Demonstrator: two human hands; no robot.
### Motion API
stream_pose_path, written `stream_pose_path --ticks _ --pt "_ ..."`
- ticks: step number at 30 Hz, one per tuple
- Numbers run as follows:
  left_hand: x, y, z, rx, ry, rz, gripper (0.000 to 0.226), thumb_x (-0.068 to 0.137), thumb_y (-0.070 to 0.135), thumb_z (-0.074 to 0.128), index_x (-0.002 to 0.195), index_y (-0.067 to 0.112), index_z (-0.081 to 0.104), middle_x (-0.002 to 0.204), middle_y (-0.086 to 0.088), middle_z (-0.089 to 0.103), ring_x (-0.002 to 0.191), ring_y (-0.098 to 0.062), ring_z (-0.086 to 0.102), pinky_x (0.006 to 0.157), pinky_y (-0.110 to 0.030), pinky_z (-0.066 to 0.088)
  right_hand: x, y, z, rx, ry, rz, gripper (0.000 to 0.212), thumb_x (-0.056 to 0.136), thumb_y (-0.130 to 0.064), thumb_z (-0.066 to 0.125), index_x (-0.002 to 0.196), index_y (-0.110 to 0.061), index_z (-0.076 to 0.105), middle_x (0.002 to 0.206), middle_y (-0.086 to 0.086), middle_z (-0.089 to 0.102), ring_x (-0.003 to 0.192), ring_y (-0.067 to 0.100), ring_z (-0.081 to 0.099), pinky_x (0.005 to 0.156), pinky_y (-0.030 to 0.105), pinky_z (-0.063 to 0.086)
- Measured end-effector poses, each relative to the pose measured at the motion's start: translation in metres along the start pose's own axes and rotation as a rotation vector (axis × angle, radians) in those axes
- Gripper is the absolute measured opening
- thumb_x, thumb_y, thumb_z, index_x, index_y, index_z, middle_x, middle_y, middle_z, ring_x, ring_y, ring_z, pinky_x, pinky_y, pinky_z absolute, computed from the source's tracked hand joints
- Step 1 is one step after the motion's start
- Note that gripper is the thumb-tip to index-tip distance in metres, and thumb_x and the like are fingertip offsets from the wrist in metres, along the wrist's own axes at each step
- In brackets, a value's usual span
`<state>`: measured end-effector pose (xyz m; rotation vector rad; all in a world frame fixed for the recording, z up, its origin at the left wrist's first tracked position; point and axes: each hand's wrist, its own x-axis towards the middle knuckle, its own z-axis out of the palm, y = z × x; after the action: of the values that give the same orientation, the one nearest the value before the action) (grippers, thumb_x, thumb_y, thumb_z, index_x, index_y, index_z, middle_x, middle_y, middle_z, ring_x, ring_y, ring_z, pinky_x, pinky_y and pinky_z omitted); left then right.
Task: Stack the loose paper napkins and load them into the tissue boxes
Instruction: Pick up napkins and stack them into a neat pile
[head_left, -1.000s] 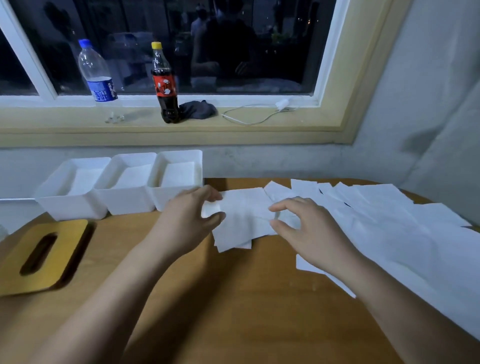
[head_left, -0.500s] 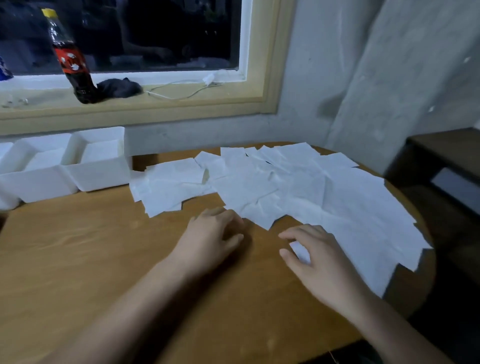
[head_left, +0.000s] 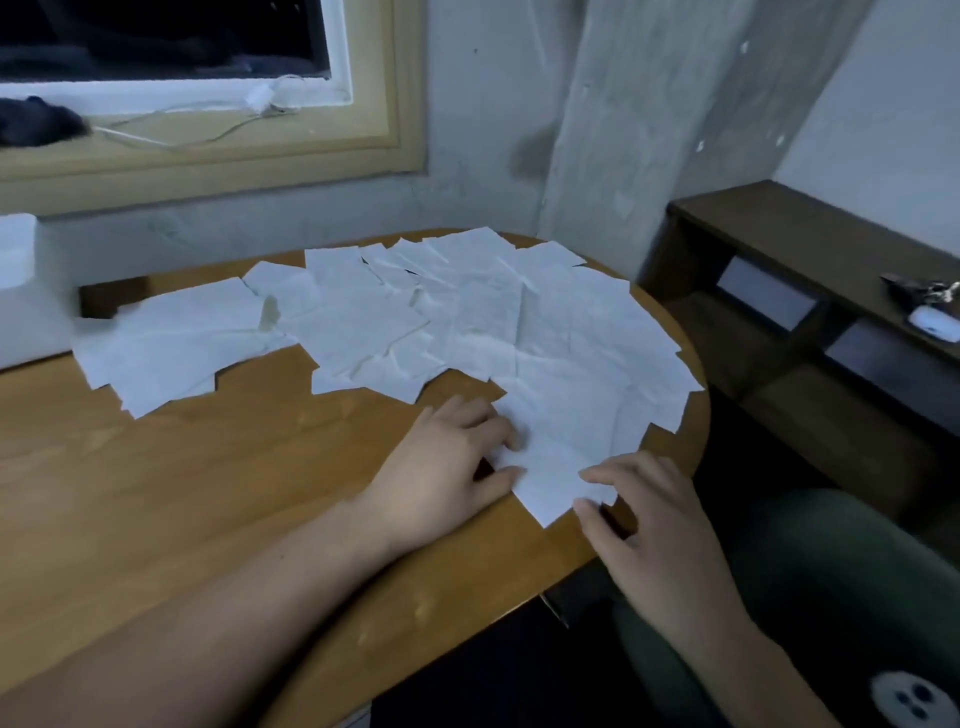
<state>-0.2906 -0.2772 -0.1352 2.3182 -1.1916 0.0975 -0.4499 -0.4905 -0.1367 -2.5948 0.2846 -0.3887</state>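
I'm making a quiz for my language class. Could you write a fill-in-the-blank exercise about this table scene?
The loose napkins are spread over a table made of ___.
The left hand and the right hand each rest fingertips on a ___.
The white tissue box stands at the picture's ___ edge.
The white charger cable lies on the ___.
Missing words: wood; napkin; left; windowsill.

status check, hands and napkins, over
Left hand and right hand open, fingertips on nearest napkin. Other napkins loose, fanned across table. Tissue box at far left edge; nothing in the way.
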Motion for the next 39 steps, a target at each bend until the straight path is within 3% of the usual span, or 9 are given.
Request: stream_pose_path --ticks 3,10,15,22,26,29,32,35,39 --pt "-0.010 0.001 0.002 0.035 -0.012 0.020 0.028 0.103 0.057 0.061 0.122 0.036 0.066 0.120 0.023 0.057 0.106 -0.006 0.055 0.090 -0.038 0.049 -0.006 0.006 0.001 -0.012 0.009 0.012 0.022 0.097 -0.044 0.071 0.117 -0.037 0.069 0.118 -0.032 0.051 0.114 -0.005 0.044 0.095 0.031 0.048" --pt "-0.032 0.002 -0.006 0.096 0.003 0.064 0.028 0.105 0.056 0.059 0.120 0.034 0.066 0.120 0.021 0.058 0.104 -0.007 0.056 0.085 -0.037 0.050 -0.008 0.011 0.003 -0.148 0.024 -0.082 0.025 0.097 -0.043 0.071 0.120 -0.034 0.071 0.117 -0.024 0.055 0.114 0.002 0.049 0.100 0.027 0.029" --pt "-0.052 -0.001 -0.015 0.156 -0.007 0.082 0.029 0.106 0.056 0.054 0.119 0.034 0.066 0.121 0.018 0.057 0.104 -0.011 0.058 0.083 -0.037 0.049 -0.005 0.007 0.002 -0.199 0.037 -0.148 0.015 0.094 -0.035 0.075 0.107 -0.029 0.071 0.110 -0.019 0.059 0.109 0.007 0.054 0.098 0.028 0.034" --pt "-0.068 -0.004 -0.027 0.148 -0.006 0.050 0.029 0.105 0.055 0.054 0.087 0.033 0.059 0.086 0.013 0.050 0.077 -0.009 0.054 0.074 -0.033 0.046 0.001 -0.001 -0.002 -0.250 0.038 -0.234 0.014 0.091 -0.017 0.074 0.093 -0.026 0.064 0.104 -0.014 0.059 0.100 0.010 0.054 0.089 0.038 0.045" --pt "-0.080 -0.008 -0.036 0.078 -0.001 -0.028 0.030 0.100 0.060 0.056 0.083 0.035 0.059 0.080 0.014 0.053 0.065 -0.008 0.055 0.057 -0.028 0.047 0.003 -0.007 -0.002 -0.239 0.023 -0.235 0.019 0.090 -0.013 0.073 0.089 -0.026 0.058 0.102 -0.014 0.057 0.099 0.010 0.053 0.088 0.038 0.044" --pt "-0.082 -0.007 -0.041 0.105 0.006 -0.096 0.032 0.095 0.062 0.052 0.082 0.034 0.060 0.077 0.015 0.057 0.063 -0.009 0.058 0.055 -0.037 0.052 0.007 -0.016 -0.005 -0.128 0.024 -0.180 0.018 0.093 -0.013 0.071 0.091 -0.026 0.058 0.101 -0.015 0.060 0.100 0.009 0.056 0.092 0.039 0.047" --pt "-0.079 -0.005 -0.047 0.076 0.012 -0.158 0.025 0.093 0.057 0.061 0.083 0.034 0.062 0.073 0.017 0.060 0.066 -0.005 0.061 0.058 -0.038 0.055 0.009 -0.032 -0.013 0.047 0.051 -0.116 0.013 0.098 -0.019 0.066 0.096 -0.031 0.060 0.107 -0.020 0.066 0.107 0.007 0.059 0.092 0.035 0.052" --pt "-0.076 -0.006 -0.055 -0.075 0.069 -0.221 0.020 0.088 0.050 0.077 0.095 0.038 0.062 0.078 0.020 0.066 0.074 -0.003 0.066 0.063 -0.029 0.055 0.010 -0.055 -0.021 0.215 0.044 -0.035 0.011 0.101 -0.026 0.063 0.095 -0.035 0.062 0.112 -0.024 0.070 0.114 0.004 0.062 0.093 0.024 0.051" --pt "-0.070 -0.010 -0.060 -0.351 0.137 -0.345 0.043 0.083 0.044 0.089 0.117 0.042 0.063 0.104 0.019 0.071 0.093 -0.006 0.069 0.073 -0.014 0.047 0.011 -0.084 -0.029 0.448 0.000 0.029 0.010 0.102 -0.021 0.066 0.094 -0.027 0.067 0.109 -0.024 0.074 0.106 0.007 0.067 0.090 0.029 0.054"
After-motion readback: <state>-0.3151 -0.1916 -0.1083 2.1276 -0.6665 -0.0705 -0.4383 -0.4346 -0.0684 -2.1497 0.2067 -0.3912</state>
